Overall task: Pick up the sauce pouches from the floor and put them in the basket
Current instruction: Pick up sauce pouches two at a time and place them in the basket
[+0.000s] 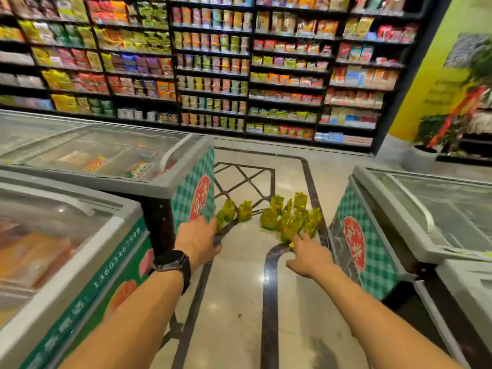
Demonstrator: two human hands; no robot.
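Several yellow-green sauce pouches (290,218) lie and stand on the marble floor between the freezers, in a dense cluster on the right and a few (237,211) further left. My left hand (198,239), with a black watch on the wrist, reaches forward beside the leftmost pouch, fingers extended and holding nothing. My right hand (310,255) stretches toward the near edge of the right cluster, fingers apart, its fingertips at a pouch; I cannot tell whether they touch it. No basket is in view.
Glass-topped chest freezers flank the aisle: two on the left (111,179), one on the right (415,230). Black shelves full of packets (213,62) line the far wall. A potted plant (431,139) stands at the back right.
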